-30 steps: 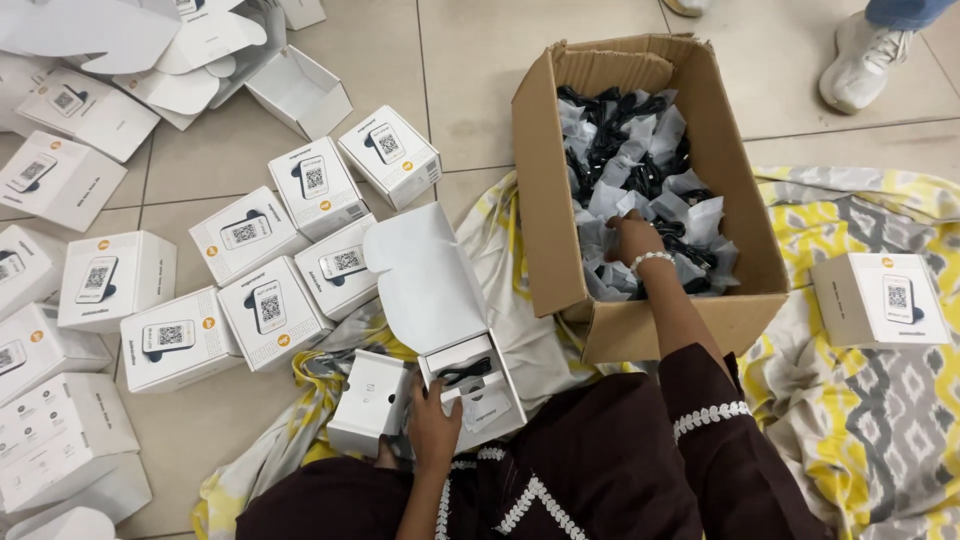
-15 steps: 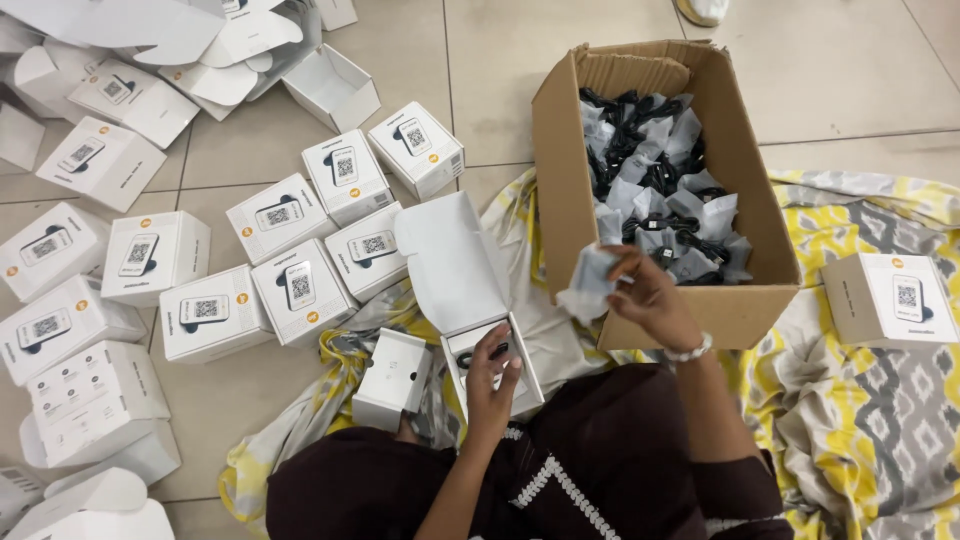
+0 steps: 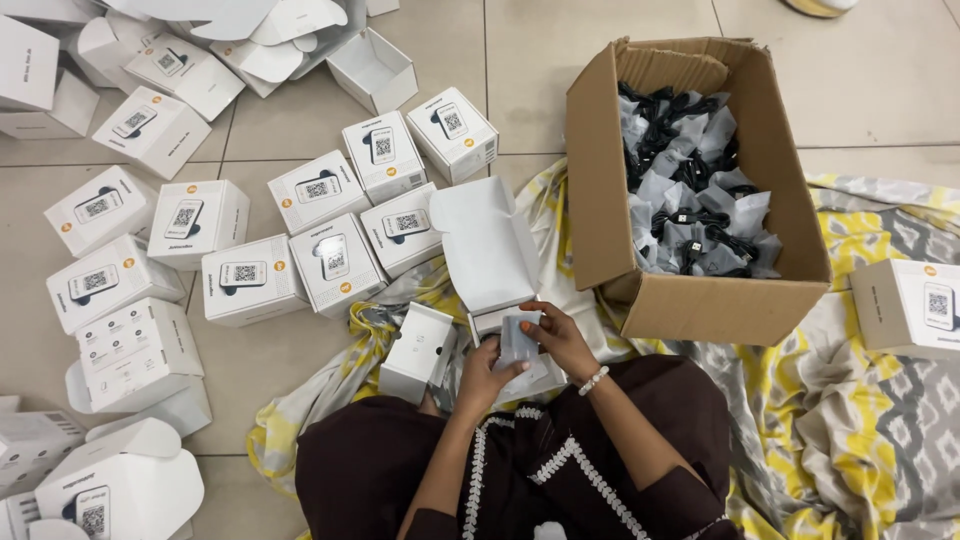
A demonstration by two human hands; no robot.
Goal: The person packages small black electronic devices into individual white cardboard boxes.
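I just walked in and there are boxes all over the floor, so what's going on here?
A person sits on a yellow and grey patterned cloth on the tiled floor. Their right hand holds a small clear pouch over an open white box, and the left hand steadies that box from below. Beside them, a brown cardboard carton is full of bagged black cables. Many closed white boxes lie spread out to the left, with a few open ones further back.
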